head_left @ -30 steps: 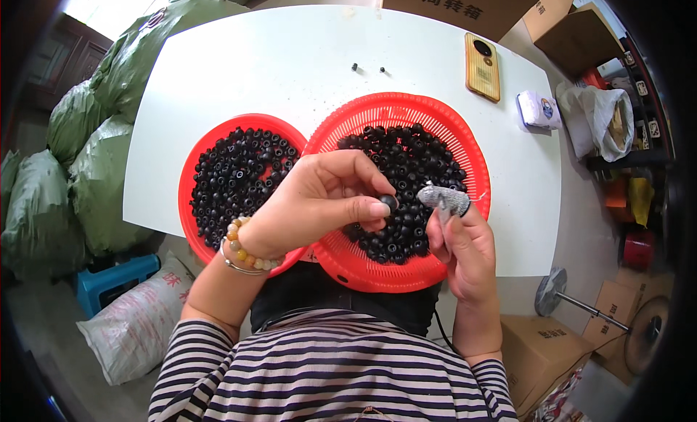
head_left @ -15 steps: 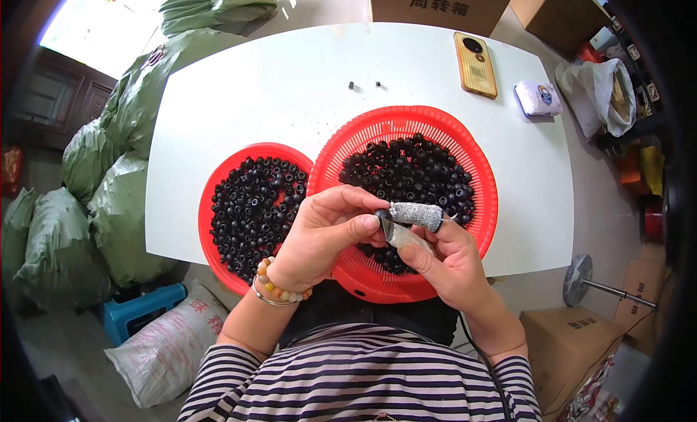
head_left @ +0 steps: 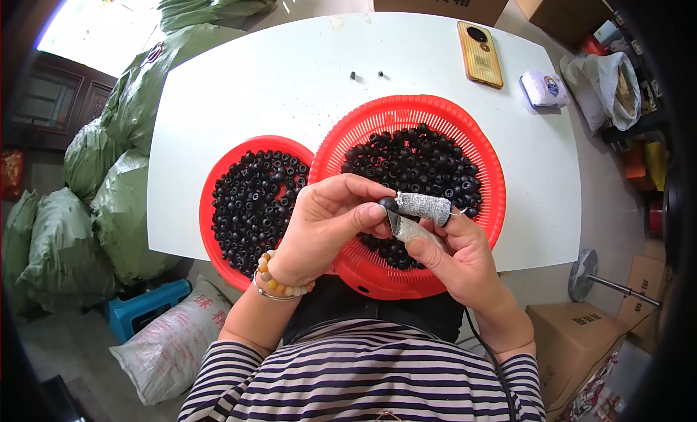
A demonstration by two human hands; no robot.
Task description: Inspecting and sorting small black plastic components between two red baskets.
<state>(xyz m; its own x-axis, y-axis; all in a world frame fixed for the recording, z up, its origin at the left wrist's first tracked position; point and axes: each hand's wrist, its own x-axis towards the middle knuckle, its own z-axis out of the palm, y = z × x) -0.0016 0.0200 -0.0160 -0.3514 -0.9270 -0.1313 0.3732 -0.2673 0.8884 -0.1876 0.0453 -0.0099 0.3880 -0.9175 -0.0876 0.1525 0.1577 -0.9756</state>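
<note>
Since the white table (head_left: pixel 239 81) is carrying two containers loaded with black beads (head_left: pixel 250 213), I'm guessing this is nowhere near wrapped up (clock is running from the middle of the bigger one, btw). That large red basket (head_left: pixel 495 182) is poking past the near table edge at 6 o'clock, so it's looking tight there, and the smaller red basin (head_left: pixel 207 204) is crowding it at 9. I'm not managing to tell which pile is finished and which is waiting. Most of the elbow room is opening up around 11. Above the basket, the left hand (head_left: pixel 327 219) is keeping thumb and forefinger pinched, while the right hand (head_left: pixel 461 259) is clamping thumb and fingers on a wrapped tool. Out at 1, a yellow phone (head_left: pixel 480 55) is lying near the far edge, with a white packet (head_left: pixel 544 89) sitting at 2. A grey sleeve (head_left: pixel 425 206) is covering the right forefinger, and the tool's small blade (head_left: pixel 394 222) is pointing up at the held bead (head_left: pixel 388 203), gripped in that left pinch; whether it's actually cutting, I'm not seeing. So that one's looking mid-piece. Two tiny dark bits (head_left: pixel 353 75) are lying between 11 and 12.
</note>
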